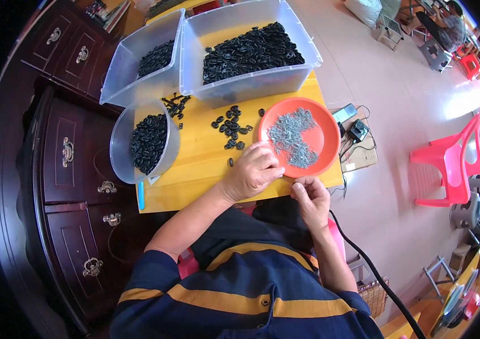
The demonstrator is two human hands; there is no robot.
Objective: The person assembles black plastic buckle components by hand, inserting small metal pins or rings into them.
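Note:
My left hand [253, 171] is at the lower left rim of an orange plate [328, 148], its fingers curled and pinched together. Just below the plate's near rim, my right hand [312, 200] has its thumb and forefinger closed. Whatever either hand pinches is too small to make out. Many small silvery metal pieces [293, 138], thin like pins or screws, are heaped in the plate. Loose black oval pieces [232, 125] lie on the yellow tabletop [197, 169] left of it. More black pieces [149, 144] fill a round clear tub [117, 148] farther left.
Two clear bins, one large [251, 90] and one smaller [117, 85], hold black parts at the table's far side. A blue stick [141, 196] lies at the left edge. Dark drawers [65, 152] stand left. Right are a cardboard box [361, 158], cables, a pink chair [449, 164] and another person [452, 28].

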